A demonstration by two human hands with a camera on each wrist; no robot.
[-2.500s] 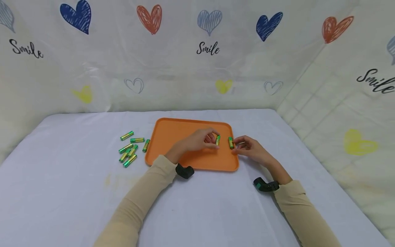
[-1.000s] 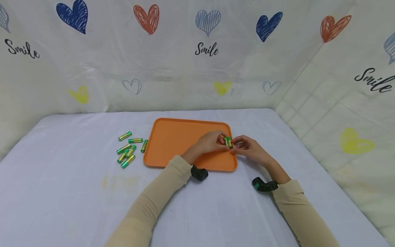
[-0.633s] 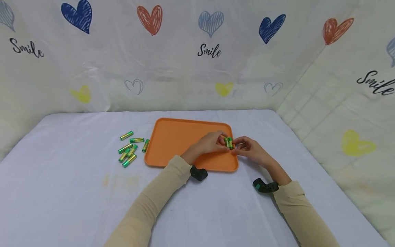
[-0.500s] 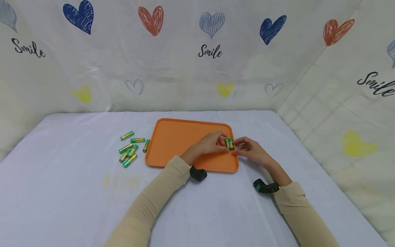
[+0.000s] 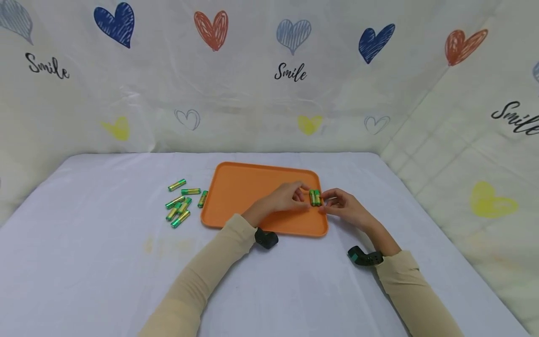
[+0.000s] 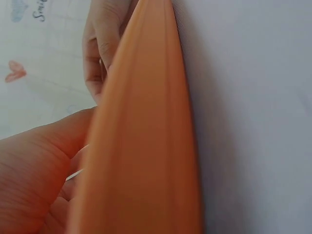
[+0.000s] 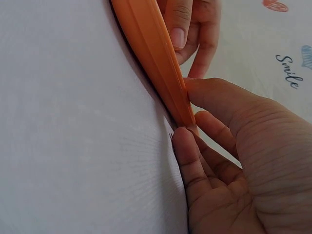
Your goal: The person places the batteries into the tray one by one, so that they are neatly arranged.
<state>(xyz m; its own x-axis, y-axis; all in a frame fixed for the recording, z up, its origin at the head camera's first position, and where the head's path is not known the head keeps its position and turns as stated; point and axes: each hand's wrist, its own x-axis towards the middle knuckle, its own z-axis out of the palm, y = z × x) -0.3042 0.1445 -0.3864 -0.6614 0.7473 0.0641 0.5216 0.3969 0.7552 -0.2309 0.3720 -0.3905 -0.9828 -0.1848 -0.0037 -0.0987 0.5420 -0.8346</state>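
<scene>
Two batteries lay paired on tray between left hand and right hand, fingers parted. Placing seemed finished; next move likely needed loose battery.

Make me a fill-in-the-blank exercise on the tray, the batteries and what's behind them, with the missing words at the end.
1. The tray is coloured ____.
2. The number of batteries visible inside it is ____.
3. In the head view, the loose batteries lie to the ____ of the tray.
4. The word printed on the backdrop is ____.

Missing words: orange; two; left; Smile.
</scene>
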